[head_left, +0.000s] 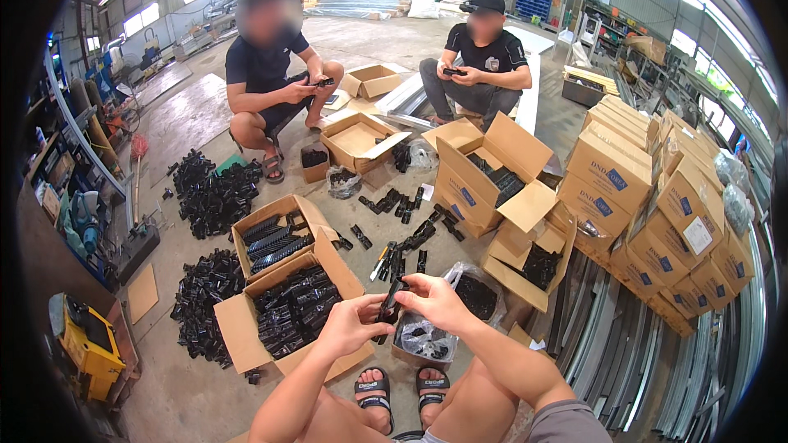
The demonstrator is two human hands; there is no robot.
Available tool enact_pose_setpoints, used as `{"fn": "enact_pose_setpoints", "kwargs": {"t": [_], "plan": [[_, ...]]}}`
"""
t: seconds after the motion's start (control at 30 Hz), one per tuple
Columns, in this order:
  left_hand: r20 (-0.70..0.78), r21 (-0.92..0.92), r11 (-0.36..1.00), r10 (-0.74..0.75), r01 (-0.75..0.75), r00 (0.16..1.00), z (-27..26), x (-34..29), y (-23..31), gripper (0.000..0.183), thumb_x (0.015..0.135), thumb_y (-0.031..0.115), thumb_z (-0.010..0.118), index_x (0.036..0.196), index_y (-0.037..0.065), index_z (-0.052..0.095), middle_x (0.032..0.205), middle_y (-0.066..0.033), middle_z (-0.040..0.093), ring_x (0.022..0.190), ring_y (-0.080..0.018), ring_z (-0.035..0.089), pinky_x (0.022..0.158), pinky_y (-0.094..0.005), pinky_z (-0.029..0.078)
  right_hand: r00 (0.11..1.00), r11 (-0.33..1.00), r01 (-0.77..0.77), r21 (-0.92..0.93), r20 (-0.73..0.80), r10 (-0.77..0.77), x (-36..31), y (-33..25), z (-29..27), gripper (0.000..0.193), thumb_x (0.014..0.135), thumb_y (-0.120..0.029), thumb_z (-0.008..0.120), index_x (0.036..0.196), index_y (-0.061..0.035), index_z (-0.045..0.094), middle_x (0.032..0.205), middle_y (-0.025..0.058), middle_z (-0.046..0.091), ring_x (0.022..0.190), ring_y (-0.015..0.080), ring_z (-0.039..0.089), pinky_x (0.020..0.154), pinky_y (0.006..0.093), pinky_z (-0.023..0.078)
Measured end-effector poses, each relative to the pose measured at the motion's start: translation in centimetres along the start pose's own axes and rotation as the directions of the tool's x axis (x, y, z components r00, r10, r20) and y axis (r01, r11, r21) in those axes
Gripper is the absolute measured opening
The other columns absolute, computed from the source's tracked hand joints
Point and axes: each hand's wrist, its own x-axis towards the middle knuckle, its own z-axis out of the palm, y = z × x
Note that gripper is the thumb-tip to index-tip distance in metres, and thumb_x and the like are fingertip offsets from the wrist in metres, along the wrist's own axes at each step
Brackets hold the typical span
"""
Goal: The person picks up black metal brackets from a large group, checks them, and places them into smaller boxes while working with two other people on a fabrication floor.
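Note:
Both hands hold one small black part (391,302) between them, in front of my knees; its exact kind cannot be made out. My left hand (355,326) grips it from the left, thumb and fingers closed round its lower end. My right hand (432,303) pinches its upper end. Below my hands stands a small carton with a clear plastic bag (427,343) holding small dark pieces. At the left is an open carton (238,347) full of similar black parts (300,308). More loose black parts (419,236) lie on the floor just beyond my hands.
Heaps of black parts (215,197) lie at the left. Open cartons (464,197) stand ahead and right, with stacked closed cartons (607,168) and long metal profiles (607,353) farther right. Two people, one in a navy shirt (263,66) and one in a black cap (489,2), crouch opposite, handling small parts.

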Motion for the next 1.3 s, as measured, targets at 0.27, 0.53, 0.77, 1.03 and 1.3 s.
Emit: {"fn": "enact_pose_setpoints", "kwargs": {"t": [0.27,0.53,0.77,1.03,1.3], "plan": [[0.070,-0.116,0.992,-0.036,0.044,0.997,0.4,0.3,-0.3,0.049,0.081,0.002,0.079,0.126,-0.007,0.060,0.104,-0.0105,0.072,0.092,-0.0123,0.067,0.082,-0.0302,0.055,0.998,0.995,0.007,0.104,-0.056,-0.001,-0.2,-1.0,-0.2,0.053,0.093,-0.021,0.074,0.131,0.0117,0.054,0.109,0.0129,0.069,0.097,0.0151,0.067,0.086,0.0294,0.054],[0.063,-0.075,0.997,-0.031,0.036,0.998,0.3,0.5,-1.8,0.044,0.081,-0.001,0.078,0.122,-0.007,0.062,0.104,-0.0074,0.071,0.091,-0.0117,0.066,0.082,-0.0287,0.055,1.000,0.997,0.018,0.076,-0.004,-0.018,-0.2,-0.7,-0.9,0.048,0.093,-0.018,0.073,0.129,0.0094,0.055,0.106,0.0092,0.070,0.097,0.0126,0.067,0.084,0.0276,0.053],[0.052,-0.078,0.996,-0.034,0.038,0.998,0.6,1.6,-2.0,0.045,0.080,0.003,0.080,0.120,-0.007,0.062,0.109,-0.0074,0.070,0.098,-0.0114,0.064,0.088,-0.0289,0.053,0.997,0.991,0.060,0.122,-0.062,-0.053,-0.1,-0.7,-1.5,0.040,0.092,-0.011,0.073,0.125,0.0060,0.059,0.106,0.0082,0.070,0.095,0.0121,0.066,0.084,0.0274,0.053],[-0.042,0.123,0.989,-0.076,0.081,0.996,0.3,1.2,-0.3,0.047,0.079,0.005,0.080,0.121,-0.007,0.063,0.106,-0.0151,0.073,0.100,-0.0181,0.070,0.090,-0.0322,0.055,0.997,0.988,-0.021,0.150,0.083,0.008,0.8,-1.2,-3.0,0.036,0.092,-0.012,0.072,0.123,0.0022,0.061,0.105,0.0089,0.071,0.093,0.0120,0.067,0.082,0.0272,0.054],[-0.120,0.399,0.915,-0.009,0.056,0.993,-1.3,0.7,-1.9,0.045,0.074,0.012,0.081,0.114,-0.002,0.067,0.095,-0.0173,0.071,0.078,-0.0260,0.067,0.076,-0.0351,0.052,0.870,0.848,-0.422,-0.321,-0.406,0.280,3.1,15.7,-17.2,0.024,0.094,-0.024,0.067,0.098,-0.0003,0.070,0.084,0.0087,0.072,0.080,0.0155,0.069,0.068,0.0310,0.055]]}}
